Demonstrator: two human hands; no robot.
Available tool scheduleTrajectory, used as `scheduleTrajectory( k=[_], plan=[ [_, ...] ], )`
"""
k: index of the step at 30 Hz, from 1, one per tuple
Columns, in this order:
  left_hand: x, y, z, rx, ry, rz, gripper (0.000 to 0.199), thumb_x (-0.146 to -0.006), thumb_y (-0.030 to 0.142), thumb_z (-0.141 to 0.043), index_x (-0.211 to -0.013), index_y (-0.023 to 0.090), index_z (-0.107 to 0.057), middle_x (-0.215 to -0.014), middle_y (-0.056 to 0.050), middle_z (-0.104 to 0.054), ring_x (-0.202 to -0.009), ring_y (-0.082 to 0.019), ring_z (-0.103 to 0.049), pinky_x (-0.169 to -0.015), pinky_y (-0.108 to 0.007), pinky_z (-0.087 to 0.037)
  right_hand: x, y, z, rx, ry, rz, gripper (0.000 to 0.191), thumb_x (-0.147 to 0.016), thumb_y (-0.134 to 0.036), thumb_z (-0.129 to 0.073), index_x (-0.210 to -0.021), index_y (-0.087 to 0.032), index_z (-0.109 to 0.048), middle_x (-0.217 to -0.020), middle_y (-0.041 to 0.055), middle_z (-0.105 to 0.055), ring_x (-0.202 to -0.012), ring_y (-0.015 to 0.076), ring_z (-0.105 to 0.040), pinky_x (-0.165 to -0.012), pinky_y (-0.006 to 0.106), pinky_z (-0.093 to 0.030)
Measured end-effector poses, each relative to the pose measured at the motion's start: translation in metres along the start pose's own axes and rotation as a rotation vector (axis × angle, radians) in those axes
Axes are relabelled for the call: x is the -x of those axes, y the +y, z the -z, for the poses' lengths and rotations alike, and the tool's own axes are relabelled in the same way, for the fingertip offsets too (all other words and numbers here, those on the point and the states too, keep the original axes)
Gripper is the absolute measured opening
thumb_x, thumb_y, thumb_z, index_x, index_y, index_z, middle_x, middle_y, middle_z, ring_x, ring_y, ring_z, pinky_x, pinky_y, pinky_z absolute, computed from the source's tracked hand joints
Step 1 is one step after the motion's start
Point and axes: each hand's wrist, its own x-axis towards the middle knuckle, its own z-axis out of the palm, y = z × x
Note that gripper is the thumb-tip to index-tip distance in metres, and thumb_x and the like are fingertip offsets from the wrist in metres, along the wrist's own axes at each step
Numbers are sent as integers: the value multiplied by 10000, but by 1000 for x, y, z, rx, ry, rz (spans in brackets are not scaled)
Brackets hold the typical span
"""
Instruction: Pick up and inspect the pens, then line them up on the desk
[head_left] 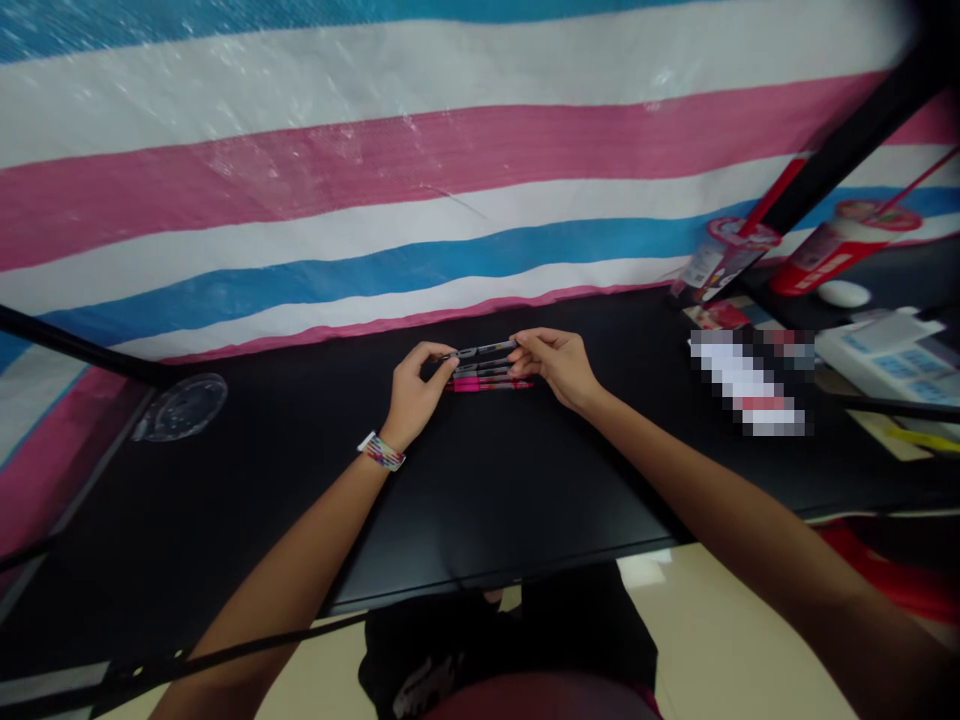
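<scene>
Both my hands are at the middle of the black table, toward its back. A dark pen with a clear barrel (486, 350) lies crosswise between them. Its left end is pinched by my left hand (420, 388), which has a colourful band on the wrist. The fingertips of my right hand (556, 366) close on its right end. Just below it are more dark pens (484, 368), side by side, partly hidden by my fingers. Nearest to me in the row is a pink pen (487, 384), lying on the table.
A clear plastic lid (184, 407) lies at the left of the black table (480, 500). At the right stand two cups with red straws (726, 258), (844, 245), near a white box (896, 355) and papers. A striped sheet (420, 150) hangs behind.
</scene>
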Motion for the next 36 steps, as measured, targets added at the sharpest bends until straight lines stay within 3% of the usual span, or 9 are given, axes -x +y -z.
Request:
scheduleTrajectory(
  k=[10,19,22,24,28,32,36],
  plan=[
    [1,-1,-1,-12,-31,-31,132,-1031,347,-767,-1109,266,-835,-1085,-63,-826,-1009,-244,-751,-980,-420,-592,0,0,-1,1,8,-15,461,-749,-605,-989,-922,-205,-840,-821,76,-832,-641,184,-781,-658,329,-701],
    [1,4,-1,-45,41,-135,98,-1019,306,-797,-1092,276,-854,-1086,-52,-841,-1020,-243,-771,-988,-435,-597,2,1,-3,-54,5,-37,409,-767,-525,-992,-922,-180,-836,-813,78,-826,-654,169,-773,-677,299,-698],
    [1,3,-2,5,47,-111,107,-1015,307,-794,-1094,262,-850,-1076,-57,-830,-1008,-234,-770,-944,-402,-603,3,-2,-4,-140,-44,-95,329,-804,-451,-958,-922,-178,-818,-789,61,-810,-669,160,-758,-721,296,-699],
    [1,2,-2,43,39,-92,112,-1015,319,-788,-1081,247,-843,-1063,-63,-823,-999,-229,-771,-924,-387,-603,3,-7,-3,-213,-122,-181,257,-845,-363,-873,-1027,-187,-825,-746,24,-777,-643,149,-720,-723,297,-692],
    [1,-1,-3,48,40,-90,125,-1017,355,-782,-1039,239,-825,-1028,-65,-814,-982,-226,-768,-904,-380,-605,4,-18,1,-345,-233,-370,435,-843,-326,-636,-1200,-152,-815,-791,49,-772,-658,170,-685,-690,290,-658],
    [1,-3,-3,33,49,-94,119,-1016,356,-784,-1022,242,-817,-1001,-61,-805,-960,-222,-760,-887,-381,-602,4,-22,3,-396,-206,-405,513,-826,-343,-550,-1215,-131,-809,-929,101,-816,-761,197,-718,-683,274,-638],
    [1,-1,-3,25,43,-119,97,-1021,333,-778,-1037,247,-818,-1012,-58,-805,-959,-220,-753,-885,-387,-584,4,-17,-1,-442,-168,-394,364,-787,-250,-628,-1087,-154,-811,-809,59,-783,-675,151,-674,-656,228,-622]
  ],
)
